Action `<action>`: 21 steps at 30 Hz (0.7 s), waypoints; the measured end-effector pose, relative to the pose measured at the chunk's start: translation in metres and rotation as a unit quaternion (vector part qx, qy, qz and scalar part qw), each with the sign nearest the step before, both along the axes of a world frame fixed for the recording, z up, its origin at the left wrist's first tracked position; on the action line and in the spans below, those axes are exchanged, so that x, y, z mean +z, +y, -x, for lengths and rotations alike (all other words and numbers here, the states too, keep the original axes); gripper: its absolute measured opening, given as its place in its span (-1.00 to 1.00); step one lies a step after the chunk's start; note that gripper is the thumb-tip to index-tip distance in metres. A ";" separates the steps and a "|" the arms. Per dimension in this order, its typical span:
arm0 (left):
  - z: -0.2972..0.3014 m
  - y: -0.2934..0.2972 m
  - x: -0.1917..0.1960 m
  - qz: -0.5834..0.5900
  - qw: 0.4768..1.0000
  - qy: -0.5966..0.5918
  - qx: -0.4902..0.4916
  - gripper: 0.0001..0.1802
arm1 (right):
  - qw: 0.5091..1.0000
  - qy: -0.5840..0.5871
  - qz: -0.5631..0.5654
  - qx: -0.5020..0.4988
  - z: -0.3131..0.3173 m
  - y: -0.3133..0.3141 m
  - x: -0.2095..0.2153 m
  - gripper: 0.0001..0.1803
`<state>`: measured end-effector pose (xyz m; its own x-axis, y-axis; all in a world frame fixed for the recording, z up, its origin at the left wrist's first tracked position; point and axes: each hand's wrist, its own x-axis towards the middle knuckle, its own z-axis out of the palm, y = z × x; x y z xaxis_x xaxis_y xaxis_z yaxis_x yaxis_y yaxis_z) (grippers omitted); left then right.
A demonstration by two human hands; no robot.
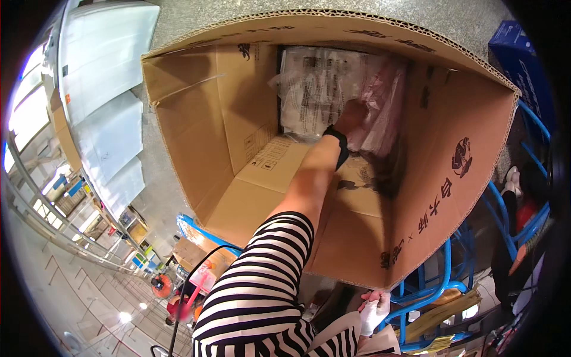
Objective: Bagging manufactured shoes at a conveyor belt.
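2 hands show, and the nearer one sits at the bottom centre of the frame: the right hand (375, 309), wrapped in a white glove or bandage, its fingers curled together beside a blue metal cart frame (428, 285); what they pinch, if anything, I cannot tell. The left arm in a black-and-white striped sleeve (262, 285) reaches up the middle of the frame into a big corrugated cardboard box (238, 119) lying open toward the camera. At the far end, upper centre, the left hand (352, 116), a black band at its wrist, presses into a stack of clear plastic-wrapped packets (321, 89), white and pink; its fingers are buried in the film, so their spread is hidden. Those packets look light, soft and slippery, likely to sag and slide, so a grip around an edge or under the bundle seems safer than pinching loose film.
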<state>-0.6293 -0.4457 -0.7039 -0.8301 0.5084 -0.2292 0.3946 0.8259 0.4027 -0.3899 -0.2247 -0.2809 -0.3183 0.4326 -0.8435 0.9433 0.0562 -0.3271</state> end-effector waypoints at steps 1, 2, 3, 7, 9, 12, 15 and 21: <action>0.003 -0.015 0.007 -0.002 0.998 -0.043 -0.041 -0.93 | 1.000 0.008 0.017 0.003 -0.001 -0.001 0.002 -0.82; 0.009 -0.024 0.010 0.004 0.998 -0.043 -0.040 -0.93 | 0.999 0.026 0.026 -0.005 -0.002 -0.001 -0.001 -0.77; 0.014 -0.033 0.014 0.034 0.987 -0.157 0.014 -0.88 | 0.999 0.025 0.033 -0.005 -0.006 -0.001 0.000 -0.77; 0.017 0.025 0.041 -0.041 0.873 -0.116 0.473 -0.85 | 0.998 0.026 0.043 -0.026 -0.018 0.010 -0.005 -0.63; 0.020 0.038 0.043 -0.002 0.875 -0.132 0.466 -0.82 | 0.997 0.064 0.030 -0.020 -0.017 0.006 -0.008 -0.64; 0.018 0.047 0.036 0.029 0.883 -0.132 0.449 -0.75 | 1.000 0.019 0.012 -0.008 -0.006 -0.001 -0.001 -0.64; 0.015 0.051 0.027 0.027 0.897 -0.107 0.428 -0.67 | 1.000 0.007 0.004 -0.011 -0.001 0.001 -0.002 -0.66; 0.003 0.081 0.056 0.028 0.944 -0.036 0.328 -0.51 | 0.998 0.051 -0.001 -0.034 -0.008 0.010 -0.007 -0.73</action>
<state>-0.6328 -0.3647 -0.6474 -0.9432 -0.1232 -0.3087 -0.2350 0.9041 0.3570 -0.3819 -0.2150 -0.2877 -0.3723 0.4581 -0.8072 0.9066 -0.0064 -0.4218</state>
